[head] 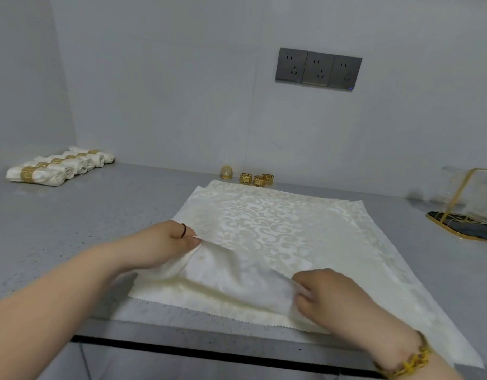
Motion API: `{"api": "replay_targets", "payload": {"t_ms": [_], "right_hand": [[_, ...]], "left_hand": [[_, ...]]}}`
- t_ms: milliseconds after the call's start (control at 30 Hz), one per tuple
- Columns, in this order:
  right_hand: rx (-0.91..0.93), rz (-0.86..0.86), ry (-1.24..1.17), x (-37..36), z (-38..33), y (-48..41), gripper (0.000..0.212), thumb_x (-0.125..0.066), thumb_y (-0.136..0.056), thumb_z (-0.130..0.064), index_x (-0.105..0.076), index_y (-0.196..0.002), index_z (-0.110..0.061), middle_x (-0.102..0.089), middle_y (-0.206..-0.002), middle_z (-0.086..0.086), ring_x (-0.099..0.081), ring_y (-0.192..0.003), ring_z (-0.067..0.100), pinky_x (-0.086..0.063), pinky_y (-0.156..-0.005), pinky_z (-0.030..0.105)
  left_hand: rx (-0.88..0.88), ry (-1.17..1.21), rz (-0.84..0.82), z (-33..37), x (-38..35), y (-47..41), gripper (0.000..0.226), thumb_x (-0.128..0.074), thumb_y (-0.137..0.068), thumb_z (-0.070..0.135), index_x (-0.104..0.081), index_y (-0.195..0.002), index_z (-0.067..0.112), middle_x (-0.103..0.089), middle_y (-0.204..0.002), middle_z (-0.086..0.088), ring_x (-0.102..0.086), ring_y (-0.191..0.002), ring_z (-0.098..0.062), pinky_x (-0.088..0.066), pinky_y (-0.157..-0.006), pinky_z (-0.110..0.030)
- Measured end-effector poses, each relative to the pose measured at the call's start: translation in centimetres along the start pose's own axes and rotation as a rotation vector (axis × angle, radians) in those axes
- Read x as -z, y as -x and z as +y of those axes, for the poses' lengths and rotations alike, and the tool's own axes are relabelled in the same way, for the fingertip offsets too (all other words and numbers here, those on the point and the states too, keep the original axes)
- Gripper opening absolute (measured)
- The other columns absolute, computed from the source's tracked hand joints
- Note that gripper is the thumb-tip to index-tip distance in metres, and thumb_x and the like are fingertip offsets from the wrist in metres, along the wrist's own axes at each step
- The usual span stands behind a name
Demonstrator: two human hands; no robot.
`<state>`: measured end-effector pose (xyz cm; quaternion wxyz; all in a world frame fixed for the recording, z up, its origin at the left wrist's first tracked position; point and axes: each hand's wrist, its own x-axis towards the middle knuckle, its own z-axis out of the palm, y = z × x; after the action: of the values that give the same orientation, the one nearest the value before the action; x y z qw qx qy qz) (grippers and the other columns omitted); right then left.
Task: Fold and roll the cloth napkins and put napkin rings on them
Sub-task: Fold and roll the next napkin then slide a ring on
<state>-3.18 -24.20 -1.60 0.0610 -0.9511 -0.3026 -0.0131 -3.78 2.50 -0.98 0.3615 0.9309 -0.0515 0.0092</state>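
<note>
A cream damask napkin (275, 226) lies spread on the grey counter, on top of others of the same cloth. My left hand (171, 242) pinches its near left edge and lifts it off the pile. My right hand (330, 294) grips the near right part of the same edge, with the cloth bunched and folded over between the two hands. Three gold napkin rings (257, 179) stand by the wall behind the napkin, beside a gold dome-shaped piece (226, 172). Several rolled napkins with gold rings (61, 167) lie in a row at the far left.
The grey counter (86, 220) ends in a front edge just below my arms. A gold-framed clear holder (467, 212) stands at the right edge. Three wall sockets (318, 69) sit above the rings. The napkin pile's right corner hangs over the counter's front edge.
</note>
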Motion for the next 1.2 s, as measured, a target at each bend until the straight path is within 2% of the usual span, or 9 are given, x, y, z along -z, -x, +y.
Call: {"api": "replay_targets", "payload": {"t_ms": [100, 200, 300, 533, 667, 800, 933, 1100, 1200], "right_hand": [[-0.051, -0.193, -0.079, 1.6, 2.7, 1.5, 0.036, -0.05, -0.084, -0.018, -0.032, -0.053, -0.022, -0.04, -0.052, -0.007, -0.036, -0.05, 0.005, -0.026, -0.049, 0.02], [-0.086, -0.314, -0.242, 3.2, 4.7, 2.5, 0.035, -0.058, -0.082, -0.016, -0.039, -0.053, -0.018, -0.039, -0.044, -0.01, -0.036, -0.047, 0.004, -0.027, -0.05, 0.017], [-0.112, -0.309, -0.301, 4.1, 6.6, 2.4, 0.043, -0.062, -0.082, -0.012, -0.034, -0.05, -0.017, -0.033, -0.042, -0.008, -0.031, -0.043, 0.005, -0.025, -0.048, 0.015], [-0.379, -0.069, -0.322, 2.8, 11.1, -1.4, 0.048, -0.06, -0.083, -0.01, -0.024, -0.052, -0.016, -0.024, -0.047, -0.007, -0.023, -0.045, 0.011, -0.02, -0.049, 0.024], [-0.478, 0.136, -0.376, 1.0, 12.1, -4.2, 0.031, -0.047, -0.084, 0.0, -0.034, -0.058, -0.01, -0.034, -0.059, 0.005, -0.026, -0.05, 0.015, -0.02, -0.047, 0.026], [-0.537, 0.276, -0.421, -0.7, 12.1, -6.8, 0.031, -0.035, -0.078, 0.001, -0.025, -0.053, -0.014, -0.026, -0.05, -0.001, -0.023, -0.049, 0.017, -0.018, -0.048, 0.023], [-0.539, 0.244, -0.345, -1.4, 12.5, -8.9, 0.036, -0.041, -0.085, -0.003, -0.043, -0.052, -0.018, -0.045, -0.054, -0.001, -0.04, -0.054, 0.016, -0.029, -0.049, 0.025], [-0.57, 0.244, -0.369, -2.9, 13.3, -9.9, 0.009, -0.051, -0.09, -0.015, -0.06, -0.088, -0.014, -0.06, -0.091, 0.006, -0.051, -0.086, 0.022, -0.035, -0.069, 0.025], [-0.587, 0.313, -0.493, -2.8, 13.7, -9.6, 0.022, -0.055, -0.088, -0.012, -0.06, -0.108, -0.004, -0.06, -0.11, 0.012, -0.05, -0.09, 0.023, -0.034, -0.073, 0.025]], "left_hand": [[0.032, 0.048, -0.218, 0.0, 1.8, 1.4, 0.038, -0.047, -0.074, 0.044, -0.033, -0.046, 0.022, -0.026, -0.047, 0.012, -0.023, -0.046, -0.006, -0.024, -0.05, -0.018], [0.046, 0.024, -0.398, -0.1, 3.2, 2.3, 0.034, -0.049, -0.074, 0.041, -0.038, -0.048, 0.023, -0.03, -0.05, 0.014, -0.026, -0.048, -0.003, -0.026, -0.052, -0.013], [0.093, -0.077, -0.411, -0.4, 3.8, 2.3, 0.037, -0.059, -0.073, 0.041, -0.048, -0.042, 0.025, -0.035, -0.045, 0.014, -0.03, -0.046, -0.002, -0.027, -0.052, -0.015], [0.233, -0.411, -0.061, -2.7, 4.6, 0.1, 0.029, -0.071, -0.078, 0.02, -0.057, -0.054, 0.028, -0.054, -0.047, 0.016, -0.048, -0.049, 0.002, -0.034, -0.049, -0.008], [0.25, -0.616, 0.348, -3.4, 3.2, -1.4, 0.018, -0.057, -0.087, 0.029, -0.054, -0.069, 0.032, -0.059, -0.08, 0.01, -0.056, -0.089, -0.015, -0.034, -0.08, -0.022], [0.183, -0.673, 0.566, -5.3, 1.4, -3.0, 0.019, -0.046, -0.092, 0.025, -0.063, -0.101, 0.03, -0.063, -0.103, 0.001, -0.046, -0.117, -0.02, -0.008, -0.108, -0.029], [0.239, -0.603, 0.364, -6.1, 0.3, -4.5, 0.044, -0.033, -0.098, 0.035, -0.03, -0.141, 0.026, -0.031, -0.148, 0.004, -0.021, -0.139, -0.014, -0.003, -0.112, -0.031], [0.279, -0.592, 0.026, -7.2, -1.6, -4.8, 0.053, -0.021, -0.098, 0.045, -0.011, -0.146, 0.027, -0.003, -0.156, 0.004, -0.002, -0.143, -0.01, -0.001, -0.115, -0.031], [0.276, -0.599, 0.034, -7.7, -1.9, -4.6, 0.054, -0.018, -0.097, 0.046, -0.007, -0.147, 0.028, 0.001, -0.156, 0.006, 0.001, -0.143, -0.01, 0.0, -0.115, -0.03]]}}
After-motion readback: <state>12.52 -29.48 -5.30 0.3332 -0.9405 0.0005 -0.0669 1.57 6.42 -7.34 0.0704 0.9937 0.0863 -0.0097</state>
